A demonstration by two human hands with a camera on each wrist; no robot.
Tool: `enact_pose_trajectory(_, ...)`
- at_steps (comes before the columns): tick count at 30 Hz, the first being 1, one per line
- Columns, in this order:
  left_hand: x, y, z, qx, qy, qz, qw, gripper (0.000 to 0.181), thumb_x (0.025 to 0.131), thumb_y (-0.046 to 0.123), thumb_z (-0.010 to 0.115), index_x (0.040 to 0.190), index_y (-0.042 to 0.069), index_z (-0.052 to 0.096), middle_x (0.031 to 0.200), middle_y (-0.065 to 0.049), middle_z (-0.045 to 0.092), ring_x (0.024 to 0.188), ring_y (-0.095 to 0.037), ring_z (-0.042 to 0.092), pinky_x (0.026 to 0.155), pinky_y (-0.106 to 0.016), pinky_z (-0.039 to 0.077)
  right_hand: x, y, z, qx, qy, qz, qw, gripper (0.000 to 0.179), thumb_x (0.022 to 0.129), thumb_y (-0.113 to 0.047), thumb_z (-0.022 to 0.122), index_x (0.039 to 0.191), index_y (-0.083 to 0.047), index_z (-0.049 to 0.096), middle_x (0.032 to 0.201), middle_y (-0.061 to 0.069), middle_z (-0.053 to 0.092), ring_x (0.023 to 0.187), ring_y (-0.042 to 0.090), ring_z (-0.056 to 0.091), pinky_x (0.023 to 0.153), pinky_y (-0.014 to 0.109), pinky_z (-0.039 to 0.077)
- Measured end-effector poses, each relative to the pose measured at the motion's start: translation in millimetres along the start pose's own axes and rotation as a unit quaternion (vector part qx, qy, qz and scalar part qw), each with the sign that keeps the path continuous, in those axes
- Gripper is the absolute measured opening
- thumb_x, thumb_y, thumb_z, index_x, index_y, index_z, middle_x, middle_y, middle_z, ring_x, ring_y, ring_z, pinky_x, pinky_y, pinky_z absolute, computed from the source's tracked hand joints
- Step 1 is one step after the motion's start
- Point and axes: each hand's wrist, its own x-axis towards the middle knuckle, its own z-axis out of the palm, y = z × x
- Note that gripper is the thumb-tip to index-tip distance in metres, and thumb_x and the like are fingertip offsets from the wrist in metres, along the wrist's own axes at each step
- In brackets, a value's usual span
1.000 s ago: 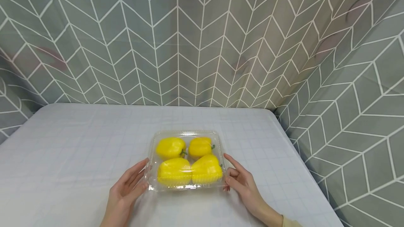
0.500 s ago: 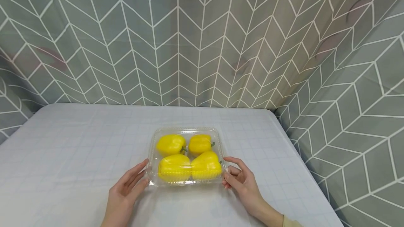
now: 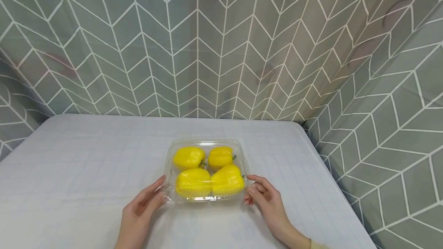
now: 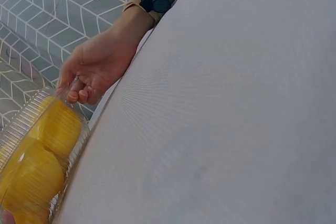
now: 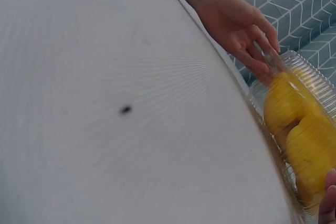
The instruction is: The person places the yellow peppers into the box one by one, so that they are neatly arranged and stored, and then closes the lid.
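Observation:
A clear plastic clamshell container (image 3: 207,200) with its lid down lies on or just over the table in the head view; I cannot tell whether its base touches. Inside are several yellow bell peppers (image 3: 227,180) with green stems, arranged two by two. My left hand (image 3: 140,210) holds the container's left edge near the front corner, thumb and fingers pinching the rim. At the opposite edge my right hand (image 3: 268,203) pinches the rim, its lower fingers curled. In the left wrist view the right hand (image 4: 97,66) shows at the container's far end; the right wrist view shows the left hand (image 5: 236,24).
A white cloth with a faint grid covers the table (image 3: 86,156). Behind it and along the right side hangs a grey curtain (image 3: 207,49) with white chevron lines. A dark band with a small device (image 4: 157,1) sits on the right wrist.
Over the last second the container has shifted slightly away from me, its front edge now farther back. Both hands have stayed at its sides. The head view has turned very slightly.

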Motion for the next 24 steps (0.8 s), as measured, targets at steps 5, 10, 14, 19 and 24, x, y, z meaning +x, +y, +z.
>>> enact_pose_trajectory(5, -1.8, -0.3, 0.4, 0.016, 0.003, -0.001, 0.9999, 0.044, 0.095, 0.019, 0.069, 0.137, 0.011, 0.06, 0.141, 0.008, 0.06, 0.115, 0.007, 0.06, 0.09, -0.014, 0.054, -5.7, 4.1, -3.6, -0.016, 0.014, -0.047, 0.9987, 0.033, 0.103, -0.004, 0.052, 0.134, 0.006, 0.051, 0.086, 0.012, 0.065, 0.074, 0.019, 0.065, 0.066, 0.03, 0.059)
enact_pose_trajectory(10, -2.5, -3.1, 2.4, 0.013, 0.006, 0.016, 0.9998, 0.042, 0.095, 0.015, 0.069, 0.137, 0.011, 0.06, 0.141, 0.004, 0.06, 0.115, 0.006, 0.06, 0.091, -0.016, 0.055, -7.9, 6.2, -11.5, -0.034, 0.047, -0.056, 0.9967, 0.032, 0.103, -0.002, 0.05, 0.132, 0.011, 0.051, 0.085, 0.011, 0.065, 0.072, 0.02, 0.062, 0.065, 0.028, 0.057)
enact_pose_trajectory(14, -2.6, -3.3, 2.9, 0.015, 0.007, 0.02, 0.9997, 0.041, 0.096, 0.015, 0.068, 0.136, 0.01, 0.06, 0.141, 0.003, 0.06, 0.115, 0.005, 0.061, 0.09, -0.018, 0.056, -8.5, 5.9, -13.4, -0.04, 0.058, -0.048, 0.9963, 0.033, 0.103, -0.004, 0.05, 0.132, 0.011, 0.05, 0.086, 0.012, 0.065, 0.072, 0.02, 0.062, 0.065, 0.028, 0.057)
enact_pose_trajectory(19, -3.3, -1.4, 1.2, 0.024, 0.01, 0.006, 0.9996, 0.042, 0.096, 0.02, 0.068, 0.137, 0.014, 0.06, 0.14, 0.005, 0.06, 0.114, 0.004, 0.062, 0.089, -0.016, 0.055, -8.6, 4.4, -12.0, -0.04, 0.077, -0.05, 0.995, 0.031, 0.103, -0.004, 0.05, 0.131, 0.009, 0.052, 0.087, 0.012, 0.065, 0.072, 0.021, 0.062, 0.065, 0.028, 0.057)
enact_pose_trajectory(24, -1.6, 1.0, -3.5, 0.033, 0.013, -0.013, 0.9993, 0.038, 0.101, 0.026, 0.06, 0.138, 0.02, 0.059, 0.141, 0.007, 0.06, 0.114, 0.004, 0.062, 0.089, -0.011, 0.053, -4.8, 0.4, -12.3, -0.083, 0.123, -0.061, 0.987, 0.028, 0.103, -0.004, 0.051, 0.13, 0.002, 0.057, 0.09, 0.011, 0.066, 0.076, 0.018, 0.063, 0.068, 0.025, 0.057)
